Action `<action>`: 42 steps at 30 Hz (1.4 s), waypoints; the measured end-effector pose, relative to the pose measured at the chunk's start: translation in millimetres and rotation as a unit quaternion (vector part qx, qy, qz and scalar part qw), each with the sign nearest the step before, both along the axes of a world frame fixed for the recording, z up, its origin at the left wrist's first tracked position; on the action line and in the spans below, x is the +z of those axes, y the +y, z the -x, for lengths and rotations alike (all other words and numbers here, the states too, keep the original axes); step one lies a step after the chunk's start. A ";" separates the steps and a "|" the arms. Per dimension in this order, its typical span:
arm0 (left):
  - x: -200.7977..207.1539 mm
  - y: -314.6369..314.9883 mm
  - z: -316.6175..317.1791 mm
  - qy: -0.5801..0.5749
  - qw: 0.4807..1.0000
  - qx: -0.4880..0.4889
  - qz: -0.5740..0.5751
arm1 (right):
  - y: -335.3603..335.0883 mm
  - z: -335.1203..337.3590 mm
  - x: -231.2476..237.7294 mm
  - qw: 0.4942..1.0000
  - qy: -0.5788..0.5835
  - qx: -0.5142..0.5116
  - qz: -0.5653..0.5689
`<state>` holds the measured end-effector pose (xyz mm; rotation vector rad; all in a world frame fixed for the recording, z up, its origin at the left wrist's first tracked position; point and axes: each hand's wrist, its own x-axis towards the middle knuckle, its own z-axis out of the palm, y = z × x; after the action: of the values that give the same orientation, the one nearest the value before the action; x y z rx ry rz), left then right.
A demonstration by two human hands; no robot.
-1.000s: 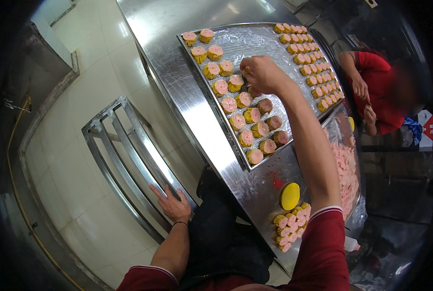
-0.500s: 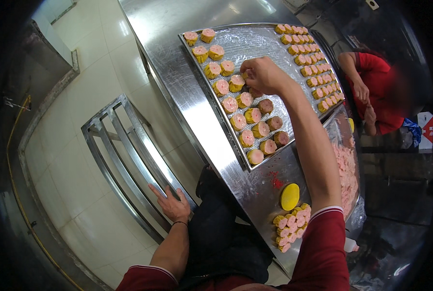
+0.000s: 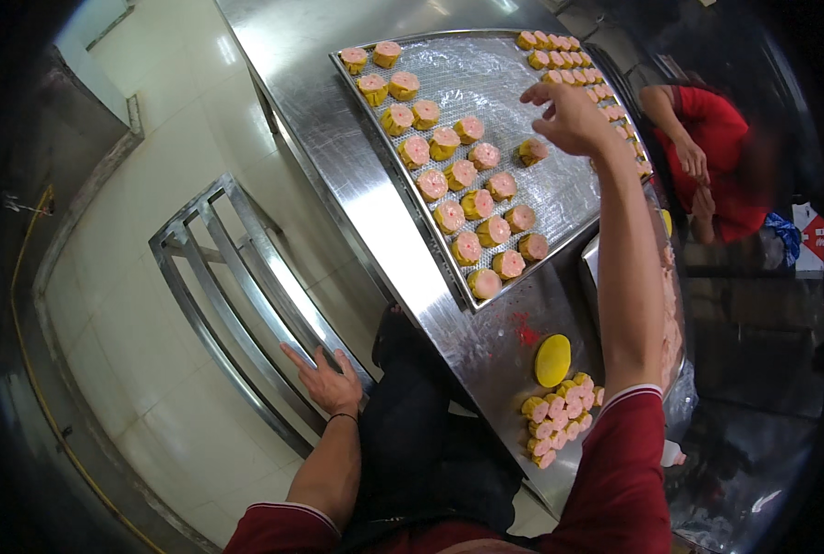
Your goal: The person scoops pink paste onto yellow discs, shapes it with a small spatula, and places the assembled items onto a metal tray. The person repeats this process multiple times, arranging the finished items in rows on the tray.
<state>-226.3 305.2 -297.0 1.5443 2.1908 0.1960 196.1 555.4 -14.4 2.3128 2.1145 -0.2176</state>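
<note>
My right hand (image 3: 569,120) hovers over a large metal tray (image 3: 428,245), its thumb and fingers apart with nothing between them. Just below its fingertips, one open-topped dumpling (image 3: 532,152) in a yellow wrapper stands by itself. Staggered rows of similar dumplings (image 3: 461,173), with pink filling on top, fill the tray's left side, and tighter rows (image 3: 567,59) line its far right end. My left hand (image 3: 331,380) rests with spread fingers on the slatted metal rack (image 3: 287,263) beside the table.
More dumplings (image 3: 560,415) sit clustered on the steel table (image 3: 458,346), by a yellow oval disc (image 3: 552,360) and red crumbs (image 3: 525,330). Pink filling (image 3: 672,314) lies in a pan partly behind my right forearm. Across the table is a person in a red shirt (image 3: 721,138).
My right hand has moved right, away from the left rows, and its fingers have parted. A lone dumpling now shows below it. My left hand stays on the rack.
</note>
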 end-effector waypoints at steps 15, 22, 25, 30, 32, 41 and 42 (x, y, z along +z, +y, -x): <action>8.4 3.7 -0.3 -0.021 1.000 0.006 0.006 | 7.1 25.2 -22.7 0.993 0.063 0.064 -0.081; 2.6 1.5 1.4 -0.014 1.000 -0.004 -0.019 | 55.6 63.1 -45.4 0.992 0.066 0.089 -0.063; -2.3 -0.6 3.4 -0.003 1.000 -0.012 -0.028 | 66.4 68.0 -50.9 0.992 0.053 0.103 -0.040; -2.3 0.1 2.5 -0.002 1.000 -0.001 -0.006 | 71.3 73.3 -50.1 0.995 0.043 0.089 -0.003; -0.6 0.8 1.9 0.008 1.000 -0.003 -0.008 | 72.0 75.6 -49.5 0.996 0.032 0.087 0.011; -1.8 0.1 1.9 0.002 1.000 0.003 -0.008 | 58.5 75.0 -46.1 0.995 0.020 0.092 -0.043; -0.8 0.2 1.8 -0.008 1.000 0.009 -0.004 | 52.3 75.8 -42.5 0.995 0.011 0.079 -0.055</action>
<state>-228.1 305.4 -297.7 1.5230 2.1950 0.2223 120.3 607.7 -56.9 2.1923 2.3644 -0.1292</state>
